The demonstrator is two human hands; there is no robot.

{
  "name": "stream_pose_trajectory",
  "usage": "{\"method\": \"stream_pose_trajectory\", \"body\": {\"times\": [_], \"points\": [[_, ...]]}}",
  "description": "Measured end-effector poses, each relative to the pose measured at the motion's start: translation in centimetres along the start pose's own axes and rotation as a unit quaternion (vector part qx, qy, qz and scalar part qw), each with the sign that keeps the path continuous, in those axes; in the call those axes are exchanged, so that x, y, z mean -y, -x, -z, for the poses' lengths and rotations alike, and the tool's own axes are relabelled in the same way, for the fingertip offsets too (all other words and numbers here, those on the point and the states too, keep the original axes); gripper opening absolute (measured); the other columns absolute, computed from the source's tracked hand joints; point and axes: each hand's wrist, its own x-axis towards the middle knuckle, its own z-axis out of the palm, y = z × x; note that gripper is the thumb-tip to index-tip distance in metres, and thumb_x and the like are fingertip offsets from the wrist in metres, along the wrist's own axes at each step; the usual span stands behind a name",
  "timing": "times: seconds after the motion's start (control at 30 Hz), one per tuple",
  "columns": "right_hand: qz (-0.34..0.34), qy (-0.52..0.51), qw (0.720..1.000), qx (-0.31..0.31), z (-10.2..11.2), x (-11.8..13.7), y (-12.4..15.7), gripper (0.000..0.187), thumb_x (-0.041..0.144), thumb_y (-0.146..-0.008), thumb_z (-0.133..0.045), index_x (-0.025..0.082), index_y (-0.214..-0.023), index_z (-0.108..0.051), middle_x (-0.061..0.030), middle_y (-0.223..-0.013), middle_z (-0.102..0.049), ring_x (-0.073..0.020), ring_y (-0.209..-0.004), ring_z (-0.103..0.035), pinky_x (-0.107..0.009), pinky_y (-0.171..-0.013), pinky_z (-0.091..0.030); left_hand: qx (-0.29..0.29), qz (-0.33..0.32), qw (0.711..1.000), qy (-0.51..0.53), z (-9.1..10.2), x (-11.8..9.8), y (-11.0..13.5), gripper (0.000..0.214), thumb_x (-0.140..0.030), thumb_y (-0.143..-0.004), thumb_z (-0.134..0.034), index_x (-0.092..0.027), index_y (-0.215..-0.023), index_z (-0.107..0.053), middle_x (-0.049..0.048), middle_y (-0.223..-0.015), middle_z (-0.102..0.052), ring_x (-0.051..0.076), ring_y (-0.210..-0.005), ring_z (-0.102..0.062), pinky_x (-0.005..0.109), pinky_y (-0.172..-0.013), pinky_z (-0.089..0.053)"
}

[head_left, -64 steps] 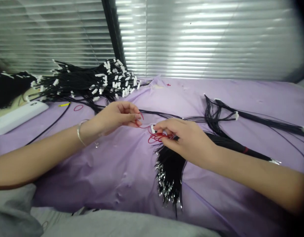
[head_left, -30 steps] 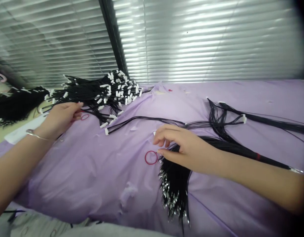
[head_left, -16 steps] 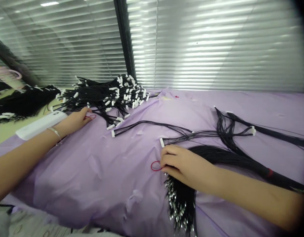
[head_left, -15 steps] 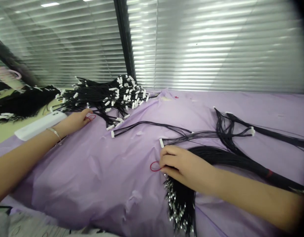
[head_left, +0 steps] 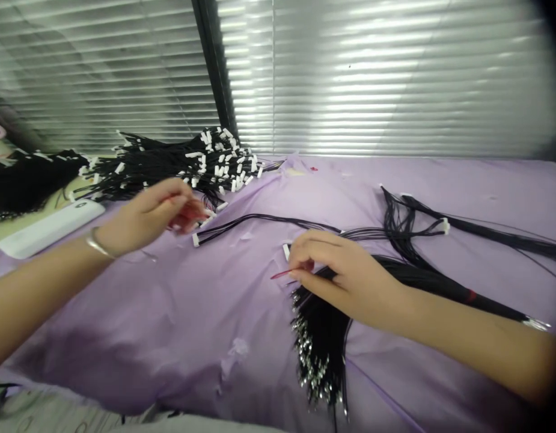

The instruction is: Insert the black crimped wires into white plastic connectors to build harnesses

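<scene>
The right hand pinches a red band between thumb and fingers, at the middle of the view. The band shows edge-on as a thin line, its long axis running 8 to 2 o'clock, free end toward 8. Under this hand, black wires lie on the cloth, silver tips toward 6 o'clock. The left hand, at 10 o'clock from the right, has curled fingers, blurred; I cannot tell whether they grip anything. A wire pile lies beyond it, toward 12.
</scene>
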Motion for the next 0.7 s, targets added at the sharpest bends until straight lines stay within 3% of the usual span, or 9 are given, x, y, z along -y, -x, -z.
{"method": "stream_pose_trajectory", "body": {"times": [0.03,0.13,0.2,0.27,0.4,0.53,0.7], "points": [[0.016,0.013,1.000,-0.018,0.2,0.2,-0.1,0.004,0.016,-0.088,-0.055,0.018,-0.084,-0.056,-0.0036,-0.093,-0.058,-0.0110,-0.087,-0.054,-0.025,-0.079,-0.045,0.091,0.034,0.981,0.171,-2.1,-0.6,-0.1,0.010,-0.013,-0.086,-0.043,-0.018,-0.079,-0.047,0.0039,-0.085,-0.070,0.012,-0.057,-0.059,0.021,-0.052,-0.040],[0.033,0.061,0.995,-0.067,0.7,0.0,-0.2,0.002,0.019,-0.086,-0.056,0.019,-0.086,-0.058,-0.0067,-0.101,-0.053,-0.0139,-0.098,-0.054,-0.030,-0.088,-0.044,0.220,0.108,0.917,0.314,-8.5,-2.2,-1.0,0.011,-0.021,-0.077,-0.050,-0.016,-0.067,-0.047,0.0105,-0.076,-0.070,0.022,-0.056,-0.067,0.027,-0.047,-0.045],[0.024,0.104,0.990,-0.090,0.9,-1.0,-0.2,0.004,0.022,-0.086,-0.057,0.019,-0.087,-0.060,-0.0080,-0.105,-0.051,-0.0162,-0.102,-0.053,-0.033,-0.089,-0.044,0.262,0.142,0.883,0.363,-11.8,-3.0,-1.8,0.010,-0.020,-0.073,-0.048,-0.015,-0.065,-0.050,0.0103,-0.067,-0.068,0.022,-0.059,-0.067,0.032,-0.055,-0.052],[0.007,0.150,0.984,-0.098,1.1,-2.5,-0.2,0.006,0.022,-0.085,-0.057,0.018,-0.086,-0.062,-0.0095,-0.109,-0.050,-0.0191,-0.105,-0.051,-0.037,-0.090,-0.044,0.280,0.170,0.856,0.400,-13.8,-3.5,-2.3,0.009,-0.017,-0.069,-0.046,-0.014,-0.064,-0.053,0.0091,-0.063,-0.066,0.020,-0.059,-0.066,0.032,-0.060,-0.054],[-0.031,0.179,0.980,-0.079,1.0,-4.6,-0.3,0.008,0.020,-0.083,-0.060,0.017,-0.081,-0.067,-0.0105,-0.110,-0.051,-0.0210,-0.103,-0.049,-0.039,-0.091,-0.042,0.248,0.206,0.831,0.453,-15.4,-3.9,-2.7,0.018,-0.015,-0.073,-0.042,-0.014,-0.057,-0.050,0.0036,-0.053,-0.058,0.011,-0.049,-0.058,0.021,-0.052,-0.049],[-0.047,0.174,0.983,-0.029,0.3,-4.5,-0.6,0.008,0.018,-0.082,-0.062,0.017,-0.079,-0.069,-0.0093,-0.102,-0.053,-0.0207,-0.097,-0.050,-0.039,-0.089,-0.043,0.207,0.219,0.837,0.457,-16.4,-4.1,-2.3,0.036,-0.013,-0.088,-0.032,-0.015,-0.056,-0.048,-0.0017,-0.045,-0.045,0.007,-0.038,-0.044,0.018,-0.040,-0.038],[-0.058,0.165,0.984,0.015,0.6,-3.0,-0.6,0.007,0.017,-0.083,-0.061,0.014,-0.077,-0.063,-0.0091,-0.097,-0.056,-0.0191,-0.092,-0.052,-0.036,-0.087,-0.045,0.193,0.211,0.845,0.453,-17.2,-4.2,-1.6,0.034,-0.022,-0.092,-0.053,-0.014,-0.060,-0.046,-0.0089,-0.048,-0.038,0.003,-0.037,-0.032,0.015,-0.035,-0.028]]}}
